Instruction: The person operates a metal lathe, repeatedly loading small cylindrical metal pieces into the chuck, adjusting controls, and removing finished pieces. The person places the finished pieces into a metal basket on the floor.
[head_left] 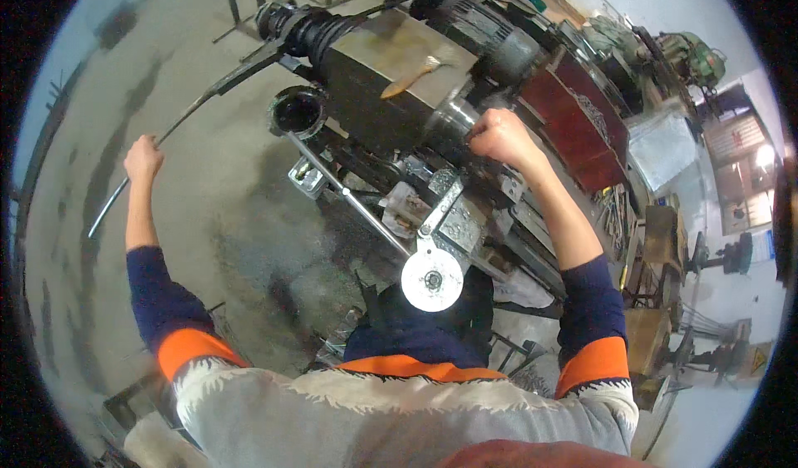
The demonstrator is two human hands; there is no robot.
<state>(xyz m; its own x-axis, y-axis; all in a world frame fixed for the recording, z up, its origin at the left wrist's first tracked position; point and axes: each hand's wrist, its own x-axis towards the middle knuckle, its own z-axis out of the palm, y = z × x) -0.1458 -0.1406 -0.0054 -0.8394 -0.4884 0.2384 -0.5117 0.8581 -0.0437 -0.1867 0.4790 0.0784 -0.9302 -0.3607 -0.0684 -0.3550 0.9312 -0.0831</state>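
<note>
Nearest us sits a white disc w/ a metal arm. Our L hand wraps tight round a long metal rod, which runs up to the dark machine at its L end. Our R hand is curled in at the metal cylinder (can't tell if it's pinching anything). Beyond, a wood-handled brush lies on the boxy top; further R, a dark-red panel, then a green unit at the back.

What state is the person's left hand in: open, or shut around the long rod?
Shut: the left hand is curled around the long rod, which shows on either side of the fist.
</note>
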